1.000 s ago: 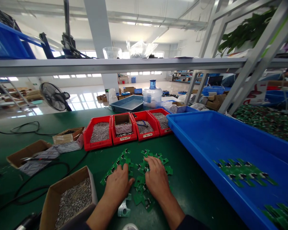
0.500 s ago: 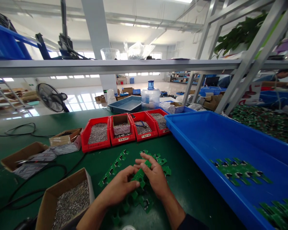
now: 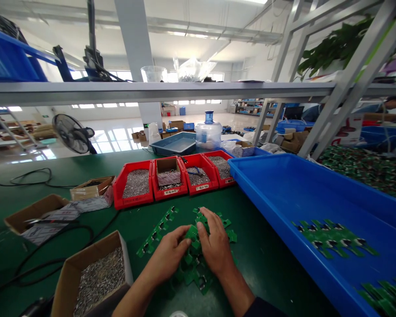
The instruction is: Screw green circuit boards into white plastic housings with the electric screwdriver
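My left hand (image 3: 170,254) pinches the near-left end of a green circuit board (image 3: 193,234) between thumb and fingers. My right hand (image 3: 215,243) is closed along the board's right side, its fingers together and its thumb pointing away from me; its palm side is hidden. Beneath and around both hands lies a loose pile of green circuit boards (image 3: 200,280) with small dark parts on them. To the left, a row of joined boards (image 3: 157,230) lies slantwise on the green table.
Red bins (image 3: 133,203) of small metal parts stand beyond the hands. A cardboard box (image 3: 121,253) of metal pins is at the near left. On the right, a large blue tray (image 3: 260,200) holds board strips (image 3: 336,237). A shelf (image 3: 185,90) spans overhead; black cables (image 3: 42,270) lie left.
My right hand has come down and its fingers have drawn together against the board. The board sits slightly lower and tilted differently. My left hand keeps its pinch.
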A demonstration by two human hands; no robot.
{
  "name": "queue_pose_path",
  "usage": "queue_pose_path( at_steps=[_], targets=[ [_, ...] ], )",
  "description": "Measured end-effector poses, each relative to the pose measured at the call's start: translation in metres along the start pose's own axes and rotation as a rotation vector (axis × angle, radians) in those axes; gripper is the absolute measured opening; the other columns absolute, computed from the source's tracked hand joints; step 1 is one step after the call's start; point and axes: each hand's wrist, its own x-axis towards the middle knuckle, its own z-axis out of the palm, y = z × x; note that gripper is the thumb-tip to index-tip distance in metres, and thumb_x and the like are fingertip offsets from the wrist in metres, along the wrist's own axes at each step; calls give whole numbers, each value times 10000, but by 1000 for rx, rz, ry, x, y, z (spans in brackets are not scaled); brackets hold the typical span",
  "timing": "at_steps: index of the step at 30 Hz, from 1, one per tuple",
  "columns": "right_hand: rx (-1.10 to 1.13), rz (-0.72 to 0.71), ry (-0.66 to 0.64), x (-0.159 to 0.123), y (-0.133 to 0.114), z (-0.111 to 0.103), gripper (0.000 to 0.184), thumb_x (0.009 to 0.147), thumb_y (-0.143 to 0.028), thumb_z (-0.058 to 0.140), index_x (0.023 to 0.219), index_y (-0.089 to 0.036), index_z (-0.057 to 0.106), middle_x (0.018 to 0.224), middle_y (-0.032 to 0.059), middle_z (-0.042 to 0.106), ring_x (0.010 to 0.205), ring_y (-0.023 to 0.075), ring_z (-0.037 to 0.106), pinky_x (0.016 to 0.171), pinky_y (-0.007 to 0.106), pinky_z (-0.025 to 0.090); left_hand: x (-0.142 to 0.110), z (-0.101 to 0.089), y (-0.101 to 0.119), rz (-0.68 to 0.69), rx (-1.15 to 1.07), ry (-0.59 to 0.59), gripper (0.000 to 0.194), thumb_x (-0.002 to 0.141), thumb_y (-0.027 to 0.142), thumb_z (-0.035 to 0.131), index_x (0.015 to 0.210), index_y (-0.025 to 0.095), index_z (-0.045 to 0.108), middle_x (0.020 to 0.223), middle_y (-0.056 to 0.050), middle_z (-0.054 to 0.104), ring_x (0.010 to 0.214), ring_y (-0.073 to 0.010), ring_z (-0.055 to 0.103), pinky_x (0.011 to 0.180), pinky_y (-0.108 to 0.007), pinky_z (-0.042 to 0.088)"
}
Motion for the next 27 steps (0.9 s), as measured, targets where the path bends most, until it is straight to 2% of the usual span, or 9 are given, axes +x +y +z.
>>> queue_pose_path(
  at_steps=[2, 4, 6, 8, 11, 15, 18, 23, 27],
  targets=[
    [120, 96, -124, -1, -5, -2, 418, 919, -351, 588, 1295, -171, 617, 1144, 109, 721, 1028, 256, 677, 879, 383, 546, -1, 4, -2, -20, -44, 52, 417, 869, 294, 542, 1262, 157, 559, 917, -44, 671, 833, -199, 611, 756, -297, 463],
    [252, 187, -250, -2, -7, -2, 288, 902, -371, 625, 1107, -178, 689, 871, 37, 732, 773, 208, 677, 680, 299, 531, -2, 7, -3, -26, -110, 85, 430, 838, 288, 586, 1242, 156, 523, 875, -30, 651, 795, -186, 603, 704, -281, 460],
    [386, 241, -276, -2, -6, 0, 230, 906, -396, 626, 883, -175, 682, 726, 3, 680, 679, 184, 635, 613, 266, 488, -2, 8, -2, -23, -142, 85, 421, 787, 256, 630, 1183, 162, 519, 947, -48, 656, 854, -185, 617, 746, -279, 483],
    [486, 281, -229, -2, -5, 3, 277, 910, -434, 624, 804, -178, 629, 735, 9, 681, 691, 183, 637, 623, 264, 491, -2, 5, -1, -30, -113, 94, 399, 758, 248, 661, 1126, 166, 534, 997, -60, 650, 885, -187, 618, 778, -286, 494],
    [612, 339, -155, -1, -3, 5, 321, 945, -501, 564, 863, -192, 576, 835, 44, 731, 737, 196, 676, 697, 300, 533, -2, -1, 0, -49, -13, 108, 254, 770, 293, 687, 964, 168, 580, 887, -28, 623, 802, -173, 586, 720, -277, 470],
    [757, 413, -105, 1, -5, 4, 361, 898, -516, 640, 1030, -185, 582, 943, 90, 768, 786, 222, 715, 745, 338, 552, -1, -2, -3, -94, -17, -18, 240, 845, 414, 594, 795, 187, 531, 700, 27, 547, 585, -142, 558, 538, -251, 430],
    [633, 369, -128, 0, -5, 3, 406, 901, -478, 633, 1169, -177, 585, 976, 101, 774, 811, 241, 732, 772, 364, 559, -1, 4, -5, -119, -33, -66, 275, 884, 458, 508, 816, 191, 516, 656, 44, 539, 454, -115, 514, 446, -234, 375],
    [197, 182, -9, -5, -3, 6, 249, 950, -395, 529, 1006, -190, 659, 979, 115, 772, 925, 275, 731, 833, 389, 546, -2, 13, -4, -133, 20, 22, 242, 877, 423, 525, 791, 197, 514, 579, 73, 483, 414, -104, 488, 436, -225, 326],
    [75, 151, -7, -3, 2, 3, 326, 986, -367, 457, 1194, -178, 623, 1124, 131, 742, 1048, 277, 702, 910, 437, 542, -2, 8, -1, -142, -18, 21, 238, 849, 421, 553, 788, 191, 545, 600, 56, 513, 474, -127, 538, 490, -239, 364]
  ],
)
